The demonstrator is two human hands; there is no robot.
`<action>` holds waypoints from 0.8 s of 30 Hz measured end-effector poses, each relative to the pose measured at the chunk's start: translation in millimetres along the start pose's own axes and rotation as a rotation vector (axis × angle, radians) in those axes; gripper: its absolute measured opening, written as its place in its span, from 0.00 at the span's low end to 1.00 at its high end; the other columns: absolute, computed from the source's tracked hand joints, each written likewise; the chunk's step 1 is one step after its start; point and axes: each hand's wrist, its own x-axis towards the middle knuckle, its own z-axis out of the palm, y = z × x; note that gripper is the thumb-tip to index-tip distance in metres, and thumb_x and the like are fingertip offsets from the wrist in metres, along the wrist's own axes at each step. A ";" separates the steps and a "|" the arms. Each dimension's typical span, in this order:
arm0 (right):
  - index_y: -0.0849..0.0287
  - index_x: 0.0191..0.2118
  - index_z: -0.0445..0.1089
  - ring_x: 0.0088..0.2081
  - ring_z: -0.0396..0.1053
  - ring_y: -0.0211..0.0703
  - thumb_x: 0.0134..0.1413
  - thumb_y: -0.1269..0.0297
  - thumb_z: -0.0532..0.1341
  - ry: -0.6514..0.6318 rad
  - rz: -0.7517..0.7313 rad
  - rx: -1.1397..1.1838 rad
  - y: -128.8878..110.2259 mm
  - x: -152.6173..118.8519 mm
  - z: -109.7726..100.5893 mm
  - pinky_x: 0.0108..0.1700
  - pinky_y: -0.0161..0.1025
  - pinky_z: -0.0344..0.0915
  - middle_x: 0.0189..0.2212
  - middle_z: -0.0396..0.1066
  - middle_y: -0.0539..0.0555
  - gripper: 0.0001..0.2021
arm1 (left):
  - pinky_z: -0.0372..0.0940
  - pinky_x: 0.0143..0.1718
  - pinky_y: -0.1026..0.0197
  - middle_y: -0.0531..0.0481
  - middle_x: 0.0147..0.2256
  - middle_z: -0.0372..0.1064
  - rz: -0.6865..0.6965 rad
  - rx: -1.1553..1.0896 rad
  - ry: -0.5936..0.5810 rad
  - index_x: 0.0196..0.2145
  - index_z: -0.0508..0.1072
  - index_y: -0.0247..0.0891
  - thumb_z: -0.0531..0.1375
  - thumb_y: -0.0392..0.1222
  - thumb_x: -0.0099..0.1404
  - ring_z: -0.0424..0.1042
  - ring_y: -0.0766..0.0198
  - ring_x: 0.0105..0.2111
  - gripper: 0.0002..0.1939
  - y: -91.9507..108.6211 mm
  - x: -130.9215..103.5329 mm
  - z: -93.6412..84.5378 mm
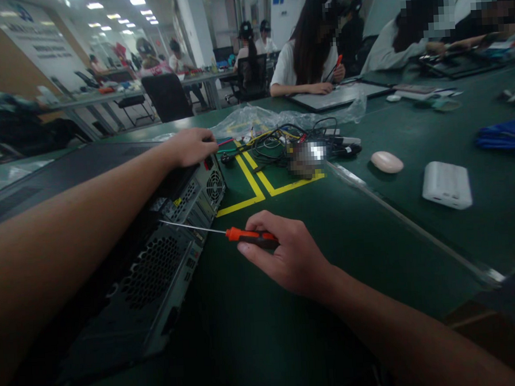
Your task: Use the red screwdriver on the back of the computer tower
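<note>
A black desktop computer case (79, 168) lies on the green table at the left, its metal rear panel with vents and ports turned towards the right. My left hand (194, 146) presses on the far top corner of the case with its fingers bent at the edge, partly hidden. My right hand (286, 246) is closed around the orange and black handle of a screwdriver (238, 235). Its thin shaft points left, and the tip reaches the rear panel near the side edge. Whether the tip sits in a screw is too small to tell.
Beyond the case lie tangled cables (276, 146) and clear plastic wrapping (245, 119). Yellow tape (245, 205) marks the green table (351, 257). At the right are a pale oval object (386, 162), a white box-shaped device (447, 184) and blue cloth (505, 138). Co-workers sit across the table.
</note>
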 end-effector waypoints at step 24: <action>0.51 0.47 0.66 0.31 0.65 0.40 0.69 0.62 0.66 -0.091 0.044 0.022 3.9 -0.1 3.5 0.37 0.40 0.58 0.35 0.74 0.47 0.07 | 0.70 0.57 0.45 0.36 0.52 0.83 0.000 -0.014 0.003 0.56 0.86 0.40 0.56 0.57 0.65 0.79 0.41 0.54 0.32 -1.3 1.4 1.8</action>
